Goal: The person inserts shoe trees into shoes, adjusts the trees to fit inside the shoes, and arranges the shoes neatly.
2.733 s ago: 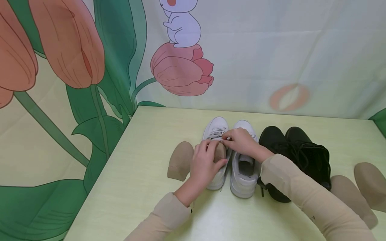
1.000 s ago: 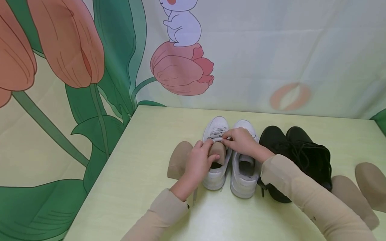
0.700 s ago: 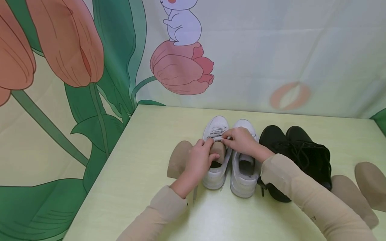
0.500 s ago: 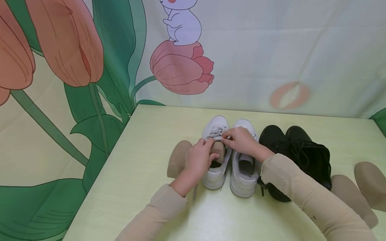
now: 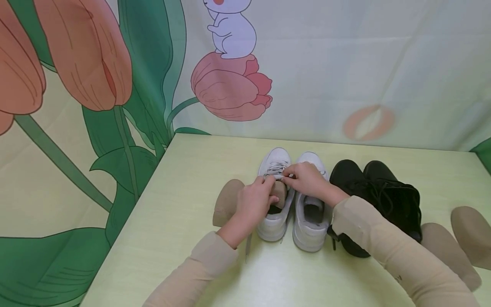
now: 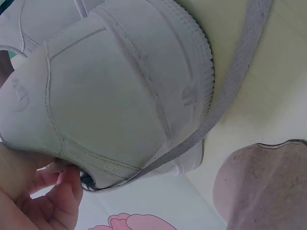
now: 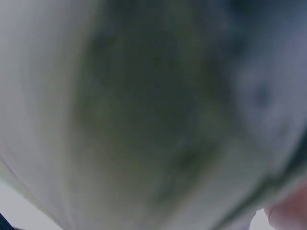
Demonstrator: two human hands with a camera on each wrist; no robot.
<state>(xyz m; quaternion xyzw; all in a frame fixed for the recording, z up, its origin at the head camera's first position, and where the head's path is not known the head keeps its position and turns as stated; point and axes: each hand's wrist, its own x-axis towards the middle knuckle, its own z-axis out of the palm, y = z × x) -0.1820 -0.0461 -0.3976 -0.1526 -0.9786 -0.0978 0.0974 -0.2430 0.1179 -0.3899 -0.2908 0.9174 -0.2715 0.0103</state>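
Note:
The left of two white lace-up sneakers (image 5: 273, 230) has a beige shoe insert (image 5: 281, 195) sitting in its opening, below the laces. My left hand (image 5: 251, 200) bends over the left side of that opening. In the left wrist view, its thumb and fingers (image 6: 69, 189) pinch the sneaker's upper edge by the top eyelets, and a loose flat lace (image 6: 230, 86) hangs down from there. Across the opening, my right hand (image 5: 307, 181) pinches the sneaker's right lacing edge with thumb and forefinger. The right wrist view is mostly blurred, with a fingertip (image 7: 290, 211) at its corner.
Close on the right stands the other white sneaker (image 5: 307, 241), under my right wrist. Black lace-up shoes (image 5: 347, 177) stand beyond it, partly behind my right sleeve. One beige insert (image 5: 228, 202) lies left; two more, including a far-right insert (image 5: 473, 234), lie on the pale table (image 5: 161, 230).
My left hand has moved off the insert to the left edge of the opening, showing more of the insert; lately its fingertips edged slightly right. My right hand keeps its place.

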